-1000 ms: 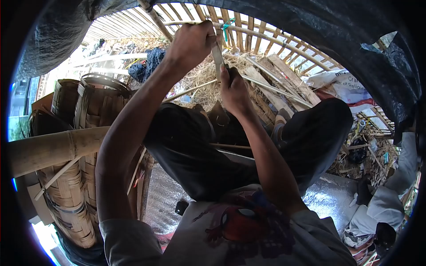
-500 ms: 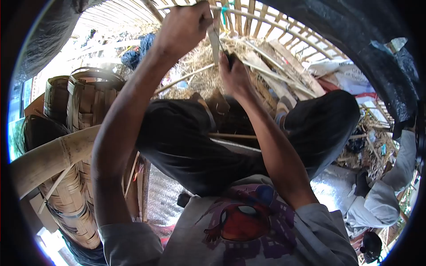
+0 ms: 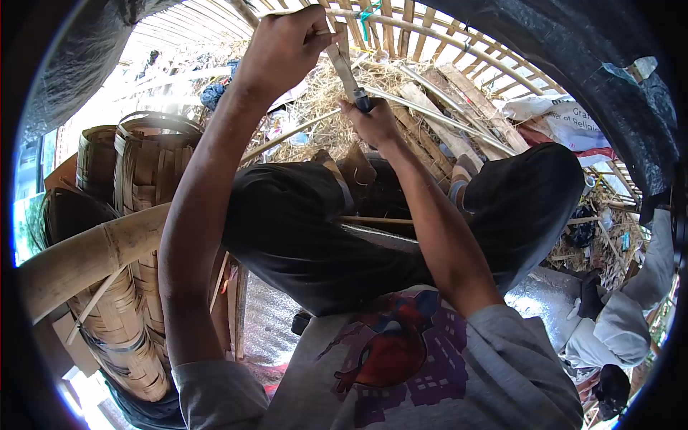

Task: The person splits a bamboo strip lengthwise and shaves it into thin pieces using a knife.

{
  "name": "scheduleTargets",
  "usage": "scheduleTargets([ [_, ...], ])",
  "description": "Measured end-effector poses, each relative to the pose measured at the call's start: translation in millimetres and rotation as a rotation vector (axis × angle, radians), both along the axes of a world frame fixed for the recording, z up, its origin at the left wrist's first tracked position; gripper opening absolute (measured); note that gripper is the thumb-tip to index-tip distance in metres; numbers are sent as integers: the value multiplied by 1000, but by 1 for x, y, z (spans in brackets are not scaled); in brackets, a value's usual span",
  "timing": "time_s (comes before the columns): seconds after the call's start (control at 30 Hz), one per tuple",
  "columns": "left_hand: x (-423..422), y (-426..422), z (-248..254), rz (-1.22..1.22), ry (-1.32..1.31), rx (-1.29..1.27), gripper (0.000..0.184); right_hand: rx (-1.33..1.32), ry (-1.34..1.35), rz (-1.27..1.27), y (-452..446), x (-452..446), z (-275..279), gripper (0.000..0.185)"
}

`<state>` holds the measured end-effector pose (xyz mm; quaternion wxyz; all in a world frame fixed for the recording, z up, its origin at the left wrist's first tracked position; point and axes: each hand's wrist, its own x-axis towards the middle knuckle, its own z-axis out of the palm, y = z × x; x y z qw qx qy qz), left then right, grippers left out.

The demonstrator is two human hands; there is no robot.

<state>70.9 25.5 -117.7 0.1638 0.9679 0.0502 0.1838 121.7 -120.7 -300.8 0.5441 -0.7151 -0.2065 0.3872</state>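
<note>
My left hand (image 3: 282,51) is raised at the top of the view, its fingers closed on a thin bamboo strip (image 3: 285,11) that the hand partly hides. Lower and to the right, my right hand (image 3: 374,125) grips a knife (image 3: 362,100) by its black handle. Its pale, flat blade slants up and left toward my left fingers. Whether the blade touches the strip, I cannot tell. Beneath both hands lie straw-like shavings (image 3: 308,107) and long bamboo pieces (image 3: 459,115).
Tall woven bamboo baskets (image 3: 136,165) stand on my left, with a thick bamboo pole (image 3: 93,247) across them. A slatted bamboo fence (image 3: 430,36) curves ahead. A printed white sack (image 3: 562,118) lies to the right. Another person's grey sleeve (image 3: 648,258) shows at far right.
My left hand has shifted a little left. My right hand has dropped slightly and turned, so the knife leans more to the left and more of its handle shows.
</note>
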Motion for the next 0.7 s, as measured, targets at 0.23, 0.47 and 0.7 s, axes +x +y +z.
scheduleTargets([
  [0.23, -10, 0, 9, -2, 199, -51, 15, 63, 219, 201, -16, 29, -28, 38],
  [0.47, -1, -7, 2, 46, 115, -9, 13, 192, -321, 87, -3, 33, -36, 44],
  [0.7, 1, -2, -2, -7, -24, -70, 17, 97, 333, -53, -7, -21, 30, 27],
])
